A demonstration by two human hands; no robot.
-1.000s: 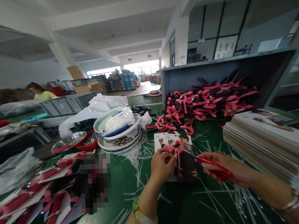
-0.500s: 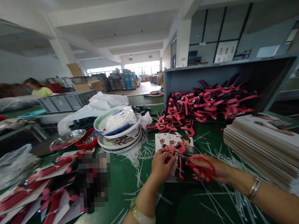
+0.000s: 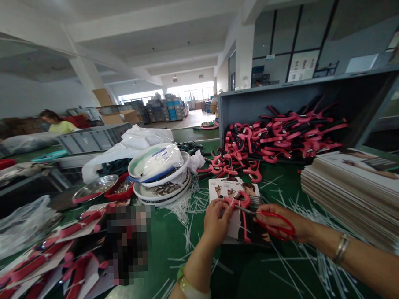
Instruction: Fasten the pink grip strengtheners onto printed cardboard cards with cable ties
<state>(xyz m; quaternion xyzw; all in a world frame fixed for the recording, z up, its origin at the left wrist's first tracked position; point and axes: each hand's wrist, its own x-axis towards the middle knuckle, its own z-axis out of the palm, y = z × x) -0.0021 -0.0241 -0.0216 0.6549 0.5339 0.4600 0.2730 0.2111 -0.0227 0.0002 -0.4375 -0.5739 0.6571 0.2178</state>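
Observation:
Red-handled scissors (image 3: 280, 225) are gripped in my right hand (image 3: 288, 220), their blades pointing left at a pink and black clamp tool (image 3: 244, 199). The tool lies on a printed card (image 3: 234, 225) on the green table. My left hand (image 3: 217, 217) is closed at the card's left side, fingertips pinched at the tool; what they pinch is too small to make out. White plastic strips (image 3: 323, 258) lie scattered around both hands.
A grey crate (image 3: 302, 90) on its side holds many pink tools (image 3: 285, 134). Stacked cards (image 3: 350, 200) stand right, stacked bowls (image 3: 161, 186) left of centre. Carded tools (image 3: 76, 278) lie at left. A person (image 3: 57, 122) is beyond a grey bin (image 3: 93, 138).
The scissors and my right hand have shifted slightly right, and the blades show more clearly beside the tool. My left hand stays by the card. The view has shifted slightly.

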